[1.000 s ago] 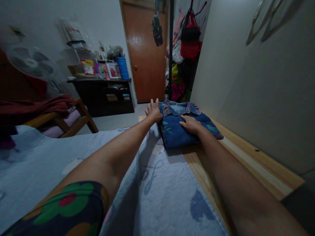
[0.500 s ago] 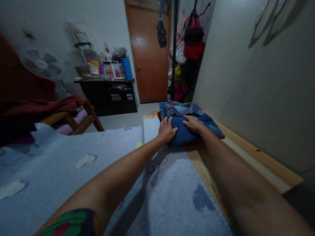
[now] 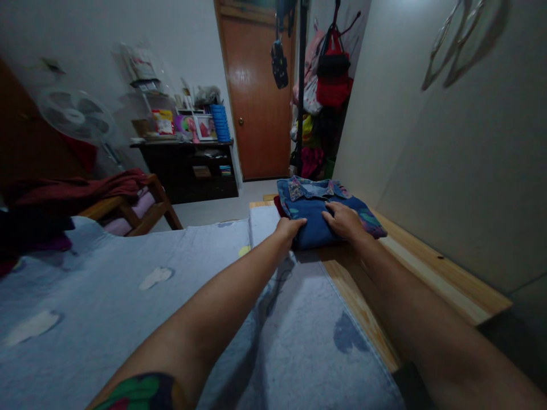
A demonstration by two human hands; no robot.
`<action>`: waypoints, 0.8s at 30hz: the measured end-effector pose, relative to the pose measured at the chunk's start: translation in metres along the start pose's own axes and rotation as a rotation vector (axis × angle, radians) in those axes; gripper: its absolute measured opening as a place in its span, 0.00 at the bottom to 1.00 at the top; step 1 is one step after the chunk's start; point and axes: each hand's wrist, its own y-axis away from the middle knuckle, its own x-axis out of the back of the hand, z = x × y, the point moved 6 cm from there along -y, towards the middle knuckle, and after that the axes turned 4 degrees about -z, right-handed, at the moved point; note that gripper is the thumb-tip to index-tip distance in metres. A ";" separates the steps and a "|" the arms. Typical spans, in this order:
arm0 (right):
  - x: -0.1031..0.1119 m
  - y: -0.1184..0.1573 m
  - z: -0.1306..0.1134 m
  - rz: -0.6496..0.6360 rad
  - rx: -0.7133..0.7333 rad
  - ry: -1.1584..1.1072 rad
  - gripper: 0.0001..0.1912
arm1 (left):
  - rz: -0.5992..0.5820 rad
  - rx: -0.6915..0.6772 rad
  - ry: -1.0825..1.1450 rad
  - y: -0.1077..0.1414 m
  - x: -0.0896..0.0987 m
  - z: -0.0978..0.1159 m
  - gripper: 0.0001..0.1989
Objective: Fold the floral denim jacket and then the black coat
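Observation:
A folded blue denim shirt (image 3: pixel 314 225) with a patterned collar lies at the far end of the bed, on top of something dark red (image 3: pixel 280 206) that shows at its left edge. My left hand (image 3: pixel 289 229) grips the shirt's left side, thumb on top and the other fingers tucked out of sight at the edge. Flat on the shirt's right half rests my right hand (image 3: pixel 345 221), its fingers stretched out and slightly apart. Both arms reach forward from the bottom of the view.
A pale blue printed sheet (image 3: pixel 205 256) covers the bed, with a bare wooden edge (image 3: pixel 444 279) along the right wall. Beyond stand a wooden chair (image 3: pixel 164 199) draped with red cloth, a dark cabinet (image 3: pixel 183 176), a fan (image 3: pixel 74 117) and a door (image 3: pixel 265 114). Bags (image 3: pixel 333 74) hang beside the door.
My left hand has slid from the shirt's top to its left edge, its fingers going out of sight. My right hand has shifted slightly right and stays on top.

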 end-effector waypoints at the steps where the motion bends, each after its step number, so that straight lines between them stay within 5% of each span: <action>1: -0.001 -0.001 0.000 0.009 -0.003 -0.002 0.23 | 0.009 0.003 -0.035 -0.004 0.000 0.005 0.14; 6: -0.005 -0.007 0.000 0.037 -0.017 -0.001 0.22 | 0.104 -0.073 -0.193 -0.013 0.004 0.020 0.13; 13: -0.024 -0.007 0.001 -0.152 -0.076 0.068 0.26 | 0.217 0.023 -0.313 0.007 0.006 -0.014 0.24; 24: -0.028 -0.011 0.000 -0.251 -0.036 0.084 0.27 | 0.090 -0.025 -0.303 0.030 -0.006 -0.019 0.21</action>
